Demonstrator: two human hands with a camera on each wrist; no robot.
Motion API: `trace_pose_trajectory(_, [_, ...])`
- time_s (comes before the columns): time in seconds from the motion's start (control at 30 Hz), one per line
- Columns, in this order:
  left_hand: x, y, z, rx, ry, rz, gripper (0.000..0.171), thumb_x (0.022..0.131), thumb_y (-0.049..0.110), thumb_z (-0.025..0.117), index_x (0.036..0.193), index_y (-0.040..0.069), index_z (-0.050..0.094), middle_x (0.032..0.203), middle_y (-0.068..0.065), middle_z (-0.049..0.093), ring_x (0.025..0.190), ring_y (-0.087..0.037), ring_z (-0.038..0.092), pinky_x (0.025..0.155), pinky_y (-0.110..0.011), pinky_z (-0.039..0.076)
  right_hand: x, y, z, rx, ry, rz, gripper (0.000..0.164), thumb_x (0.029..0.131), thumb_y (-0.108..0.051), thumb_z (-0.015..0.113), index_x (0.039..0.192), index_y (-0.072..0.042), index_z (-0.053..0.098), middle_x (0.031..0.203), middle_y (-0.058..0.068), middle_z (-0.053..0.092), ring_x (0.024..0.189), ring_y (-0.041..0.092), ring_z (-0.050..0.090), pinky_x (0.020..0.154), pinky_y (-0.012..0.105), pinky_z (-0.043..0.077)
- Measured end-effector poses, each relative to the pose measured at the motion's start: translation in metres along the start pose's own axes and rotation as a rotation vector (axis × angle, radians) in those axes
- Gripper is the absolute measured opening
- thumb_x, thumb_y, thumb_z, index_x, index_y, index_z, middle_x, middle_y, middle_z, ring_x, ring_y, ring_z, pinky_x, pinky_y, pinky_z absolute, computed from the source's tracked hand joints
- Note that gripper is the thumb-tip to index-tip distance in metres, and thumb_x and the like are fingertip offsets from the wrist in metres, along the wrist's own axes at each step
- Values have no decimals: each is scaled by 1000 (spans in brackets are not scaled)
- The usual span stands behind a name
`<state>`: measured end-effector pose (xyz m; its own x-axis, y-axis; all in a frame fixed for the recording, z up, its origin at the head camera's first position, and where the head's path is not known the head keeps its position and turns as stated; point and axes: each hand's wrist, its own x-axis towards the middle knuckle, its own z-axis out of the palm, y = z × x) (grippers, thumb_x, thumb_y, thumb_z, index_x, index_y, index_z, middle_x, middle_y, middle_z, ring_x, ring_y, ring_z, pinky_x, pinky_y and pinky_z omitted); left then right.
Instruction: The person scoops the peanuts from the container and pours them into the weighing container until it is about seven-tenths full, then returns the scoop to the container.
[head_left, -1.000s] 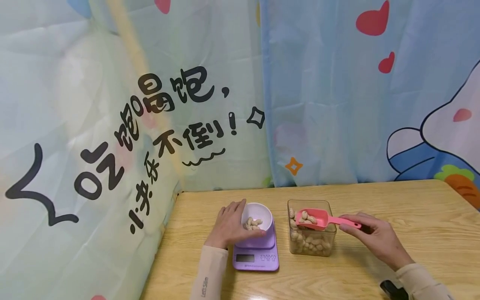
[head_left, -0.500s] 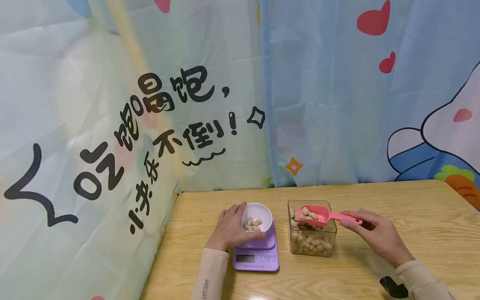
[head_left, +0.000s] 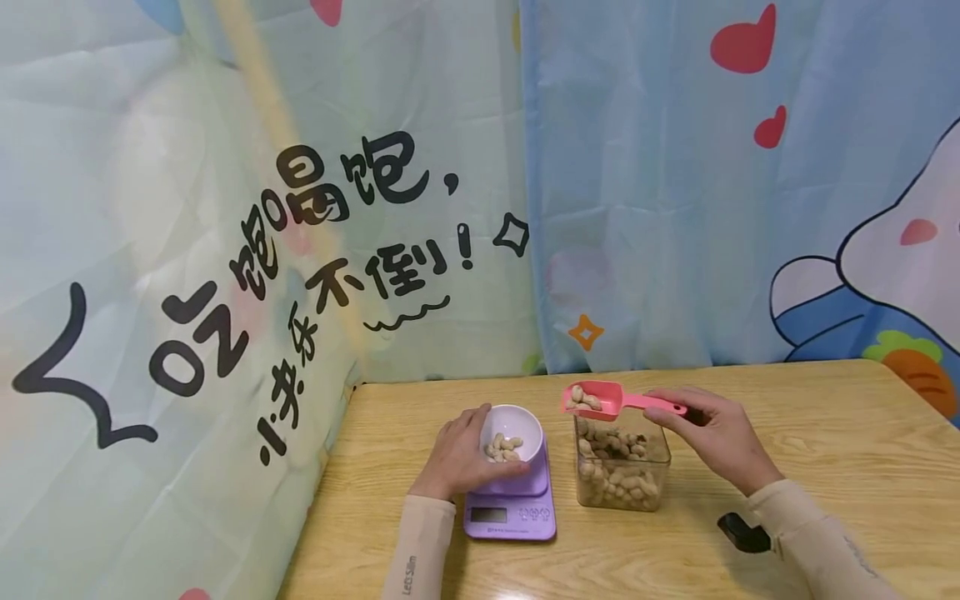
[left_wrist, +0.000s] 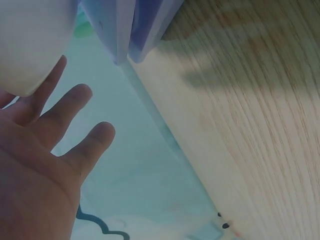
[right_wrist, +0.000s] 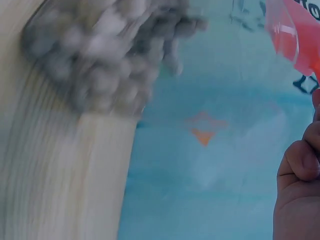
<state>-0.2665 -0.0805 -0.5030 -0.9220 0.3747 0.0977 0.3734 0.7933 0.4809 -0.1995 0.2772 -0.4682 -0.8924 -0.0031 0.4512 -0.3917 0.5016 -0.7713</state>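
Note:
My right hand [head_left: 723, 433] grips the handle of a pink scoop [head_left: 630, 402], which carries several peanuts [head_left: 583, 402] above the back left of a clear square container [head_left: 624, 497]. In the right wrist view, the scoop [right_wrist: 300, 35] is partly cut off and my curled fingers show at the edge. My left hand [head_left: 468, 458] holds the side of a small white bowl [head_left: 529, 425] between thumb and fingers, with several peanuts [head_left: 504, 447] inside. In the left wrist view, three fingers spread beside the bowl [left_wrist: 35, 45]. Under the bowl is a purple kitchen scale [head_left: 510, 527].
More peanuts [head_left: 618, 479] fill much of the container. A black object [head_left: 742, 533] is by my right sleeve, over the wooden table [head_left: 847, 433]. Printed curtains [head_left: 637, 208] hang along the table's back and left edges.
My right hand has lifted the scoop with its peanuts out of the container, up and to the left. The left hand stays at the bowl.

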Motion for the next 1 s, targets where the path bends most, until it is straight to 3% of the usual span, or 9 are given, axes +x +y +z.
trace_pose_trajectory(0.23, [1, -1, 0, -3, -18, -5, 122, 66, 77, 76, 159, 11, 34, 153, -14, 45, 137, -35, 45, 116, -50, 35, 13, -15, 31, 47, -71, -13, 29, 95, -22, 74, 122, -13, 74, 107, 4, 71, 66, 19, 56, 52, 28, 48])
trace_pose_trajectory(0.5, [1, 1, -2, 18, -18, -8, 121, 67, 78, 75, 159, 10, 34, 153, -14, 45, 138, -33, 45, 118, -48, 31, 27, -24, 58, -26, -193, -47, 32, 92, -34, 76, 117, -14, 77, 96, -2, 70, 63, 14, 53, 52, 27, 46])
trace_pose_trajectory(0.83, [2, 1, 1, 30, -18, -4, 123, 67, 79, 74, 159, 11, 33, 154, -15, 45, 138, -34, 45, 118, -48, 32, 32, -26, 58, -174, -298, -153, 30, 93, -37, 74, 115, -17, 77, 76, -11, 59, 62, 8, 49, 53, 24, 44])
trace_pose_trajectory(1.0, [2, 0, 1, 33, -25, -8, 124, 66, 80, 74, 160, 11, 32, 154, -15, 44, 139, -33, 44, 118, -48, 31, 38, -35, 51, -228, -314, -205, 30, 93, -34, 75, 113, -12, 78, 78, -13, 62, 62, 5, 50, 53, 23, 45])
